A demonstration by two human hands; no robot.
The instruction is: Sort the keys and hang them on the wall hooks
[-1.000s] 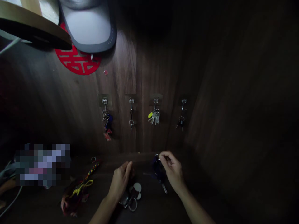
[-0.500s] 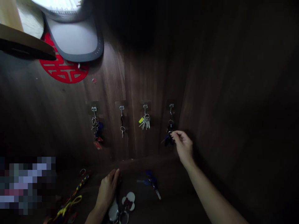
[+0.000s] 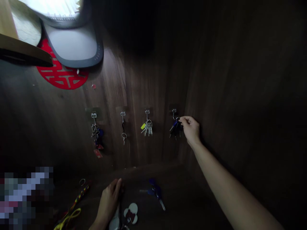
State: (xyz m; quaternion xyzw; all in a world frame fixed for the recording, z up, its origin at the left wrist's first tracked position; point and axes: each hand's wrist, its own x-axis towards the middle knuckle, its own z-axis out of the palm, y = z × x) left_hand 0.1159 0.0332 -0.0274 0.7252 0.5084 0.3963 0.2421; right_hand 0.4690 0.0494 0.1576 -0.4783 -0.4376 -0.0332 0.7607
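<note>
At the rightmost wall hook (image 3: 174,111), my right hand (image 3: 191,129) pinches the ring of a bunch of keys (image 3: 176,127) with dark and blue heads. The ring is right beside the hook's tip; whether it is over the hook I cannot tell. My left hand (image 3: 108,200) is low over the shelf, thumb and fingers pressed together. What they hold is hidden, though a dark strap seems to run down from them. Beneath lies a flower-shaped keychain (image 3: 131,209) in white and dark red. Blue-headed keys (image 3: 155,191) lie on the shelf to its right.
Three more hooks hold a bunch with red tags (image 3: 97,137), a single ring on a black cord (image 3: 124,135), and silver keys with a yellow tag (image 3: 148,127). A grey cap (image 3: 72,41) overhangs a red paper-cut (image 3: 64,80). A yellow cord (image 3: 69,217) lies lower left.
My right hand has risen with the bunch of keys, from below the rightmost hook to the hook's tip. My left hand has stayed almost in place.
</note>
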